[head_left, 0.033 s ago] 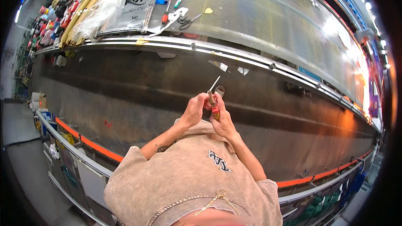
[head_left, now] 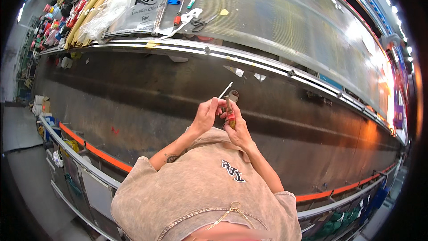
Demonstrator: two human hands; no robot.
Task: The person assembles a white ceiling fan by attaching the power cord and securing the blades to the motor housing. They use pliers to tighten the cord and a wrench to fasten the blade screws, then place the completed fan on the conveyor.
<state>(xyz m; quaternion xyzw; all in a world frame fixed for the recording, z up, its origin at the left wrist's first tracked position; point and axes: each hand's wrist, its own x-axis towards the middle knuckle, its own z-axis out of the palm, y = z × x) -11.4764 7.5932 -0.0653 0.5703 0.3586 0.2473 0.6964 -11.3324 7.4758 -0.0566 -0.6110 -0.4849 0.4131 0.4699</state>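
Both hands are close together in front of my chest, over the dark walkway. My left hand (head_left: 206, 115) is closed, its fingertips pinching a thin, pale stick (head_left: 226, 89) that slants up and away to the right. My right hand (head_left: 237, 126) is wrapped round a hand tool (head_left: 230, 115) with a red and yellow handle and a brownish upper part; its exact kind does not show. Just beyond the fingers is a small greyish round piece (head_left: 233, 94); whether it belongs to the tool, I cannot tell. The fingertips of both hands nearly touch.
Ahead runs a long glass-topped table (head_left: 267, 15) with a metal rail (head_left: 249, 60). On it lie scissors (head_left: 203, 23), a red-handled screwdriver (head_left: 178, 19), a printing screen (head_left: 138, 11) and plastic sheeting (head_left: 100, 22). Behind me is an orange bar (head_left: 96, 148) beside a metal rack.
The pale stick now leans more to the right, and its lower end has shifted slightly left, away from the tool. My left hand has moved a little left; the view has shifted slightly.
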